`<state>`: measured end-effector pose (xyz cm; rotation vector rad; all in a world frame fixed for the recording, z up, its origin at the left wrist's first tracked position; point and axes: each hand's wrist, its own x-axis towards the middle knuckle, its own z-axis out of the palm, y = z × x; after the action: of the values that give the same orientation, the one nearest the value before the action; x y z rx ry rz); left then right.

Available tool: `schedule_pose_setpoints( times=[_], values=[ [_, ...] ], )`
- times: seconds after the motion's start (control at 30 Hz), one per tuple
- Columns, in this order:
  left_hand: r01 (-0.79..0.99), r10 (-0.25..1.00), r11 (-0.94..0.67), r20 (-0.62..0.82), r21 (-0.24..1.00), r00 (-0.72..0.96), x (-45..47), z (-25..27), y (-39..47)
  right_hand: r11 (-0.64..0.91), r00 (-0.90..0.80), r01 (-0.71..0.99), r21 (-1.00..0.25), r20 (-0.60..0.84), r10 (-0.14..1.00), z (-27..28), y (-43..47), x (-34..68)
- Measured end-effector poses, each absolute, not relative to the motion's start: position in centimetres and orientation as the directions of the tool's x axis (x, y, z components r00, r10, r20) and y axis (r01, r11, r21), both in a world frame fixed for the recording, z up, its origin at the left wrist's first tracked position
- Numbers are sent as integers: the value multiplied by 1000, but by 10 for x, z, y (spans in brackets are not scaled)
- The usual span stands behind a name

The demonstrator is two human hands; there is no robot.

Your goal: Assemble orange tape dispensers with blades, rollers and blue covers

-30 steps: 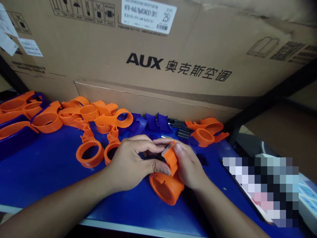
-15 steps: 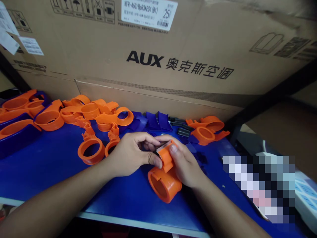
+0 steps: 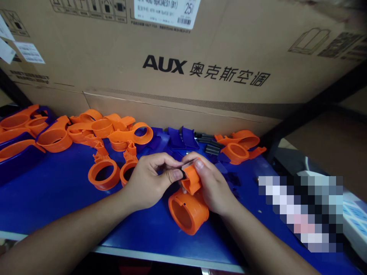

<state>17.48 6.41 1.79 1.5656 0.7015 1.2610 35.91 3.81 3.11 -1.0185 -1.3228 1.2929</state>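
Note:
My right hand (image 3: pixel 215 183) is wrapped round an orange plastic tape dispenser (image 3: pixel 189 212), its thumb on the upper end. The ring hangs downward, its opening toward me. A toothed metal blade (image 3: pixel 189 164) lies along the dispenser's top edge. Thumb and index finger of my left hand (image 3: pixel 151 177) pinch a small black piece (image 3: pixel 184 174) against the blade end; most of it is hidden by the fingers. Left of that hand, two more orange dispensers (image 3: pixel 103 175) lie on the blue tabletop (image 3: pixel 57 191).
A large cardboard box (image 3: pixel 114 76) stands behind the work surface. Along it lie piled orange dispensers (image 3: pixel 54 139), blue plastic pieces (image 3: pixel 175 138), black strips (image 3: pixel 212 149) and further orange dispensers (image 3: pixel 236 152). At right are a blurred-out object (image 3: pixel 301 214) and a white power strip (image 3: pixel 355 221).
My left fingers have shifted from the dispenser's front corner to its blade edge, and a black piece now shows at their tips. The right hand keeps its hold; the view has moved slightly.

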Motion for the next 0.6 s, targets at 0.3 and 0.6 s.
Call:
schedule_pose_setpoints(
  times=[0.3, 0.6],
  values=[
    [-112, 874, -353, 370, 929, 313, 176, 22, 64, 45, -182, -121, -992, 66, 981, 34, 35, 356],
    [-41, 884, -385, 381, 922, 272, 174, 26, 63, 65, -114, -107, -992, 78, 990, 39, 36, 359]
  ],
)
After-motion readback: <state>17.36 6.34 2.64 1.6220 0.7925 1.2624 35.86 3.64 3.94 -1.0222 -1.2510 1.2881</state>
